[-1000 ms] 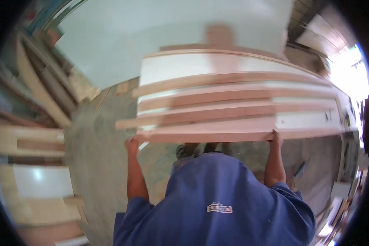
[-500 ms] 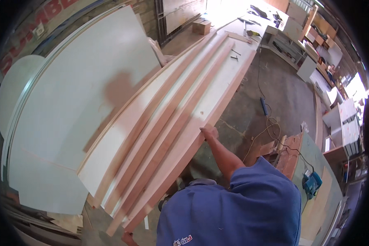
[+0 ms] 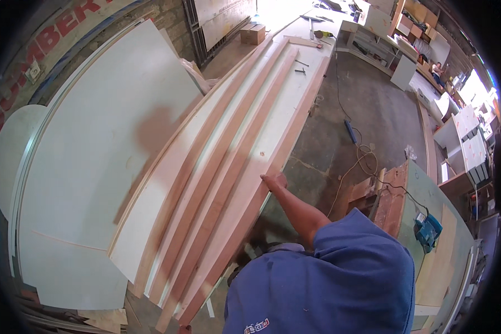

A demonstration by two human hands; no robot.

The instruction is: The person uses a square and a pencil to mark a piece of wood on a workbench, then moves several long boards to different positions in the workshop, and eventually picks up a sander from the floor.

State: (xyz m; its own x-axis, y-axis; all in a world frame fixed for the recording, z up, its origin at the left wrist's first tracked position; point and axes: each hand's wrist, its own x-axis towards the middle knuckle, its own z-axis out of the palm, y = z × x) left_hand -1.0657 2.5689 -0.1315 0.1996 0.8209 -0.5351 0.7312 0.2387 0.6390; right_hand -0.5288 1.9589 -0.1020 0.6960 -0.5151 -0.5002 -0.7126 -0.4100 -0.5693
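Observation:
My right hand (image 3: 275, 182) grips the outer edge of a long reddish wooden strip (image 3: 228, 250), thumb on top and fingers down its side. This strip lies along the right edge of a long white panel (image 3: 129, 236). At the bottom of the view a small part of my left hand (image 3: 185, 329) shows at the strip's near end; most of it is cut off. To the left, several similar wooden strips (image 3: 197, 183) run lengthwise over the panel, their near ends overhanging it. A knot or hole (image 3: 262, 154) marks the surface left of the held strip.
A hammer-like tool (image 3: 300, 70) lies on the panel's far part. Large white sheets (image 3: 89, 167) lean at the left. A cord and a blue power strip (image 3: 350, 132) lie on the floor. At right, a teal power tool (image 3: 427, 231) rests on a green-topped bench (image 3: 417, 189).
The view has shifted slightly. The held strip sits a little further left against the panel, and a pale edge now shows along its right side. Both hands stay on the strip.

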